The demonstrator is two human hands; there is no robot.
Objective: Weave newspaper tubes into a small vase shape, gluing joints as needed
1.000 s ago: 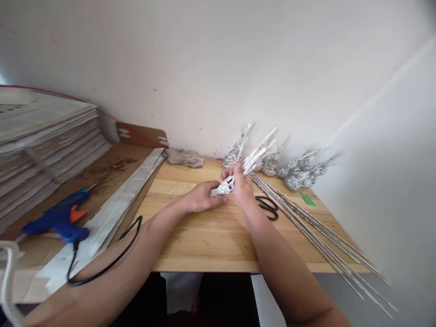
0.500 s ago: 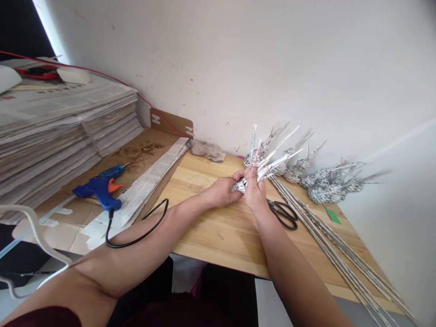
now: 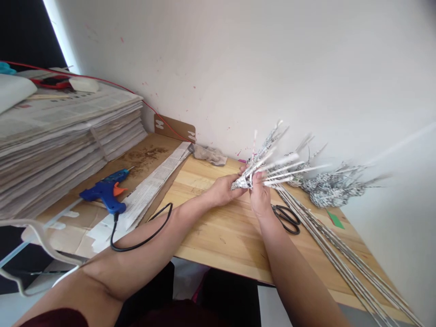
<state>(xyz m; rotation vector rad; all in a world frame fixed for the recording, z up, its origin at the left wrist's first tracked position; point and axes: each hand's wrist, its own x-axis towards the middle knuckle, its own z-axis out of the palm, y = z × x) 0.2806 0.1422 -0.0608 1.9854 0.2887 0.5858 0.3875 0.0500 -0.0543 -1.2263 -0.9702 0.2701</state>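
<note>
Between my hands, above the wooden board, is a small woven piece of rolled newspaper tubes [image 3: 242, 181], its loose white tubes fanning out to the right and up. My left hand [image 3: 225, 188] is wrapped round its narrow woven end. With thumb and fingers my right hand [image 3: 260, 193] grips the tubes where they leave the weave. Scissors with black handles [image 3: 288, 219] lie just right of my right wrist. Long paper tubes [image 3: 327, 240] stretch in a bundle toward the lower right corner.
Several finished-looking woven paper pieces [image 3: 327, 186] stand along the wall. A blue glue gun [image 3: 107, 193] lies on cardboard at left, its black cord crossing near my left forearm. Behind it rises a newspaper stack [image 3: 112, 125]. A greyish rag [image 3: 209, 155] and a green scrap [image 3: 336, 220] lie on the board [image 3: 218, 250].
The tubes in my hands have spread wider and tipped further to the right. My right hand has shifted slightly right along the piece. The whole view has moved a little.
</note>
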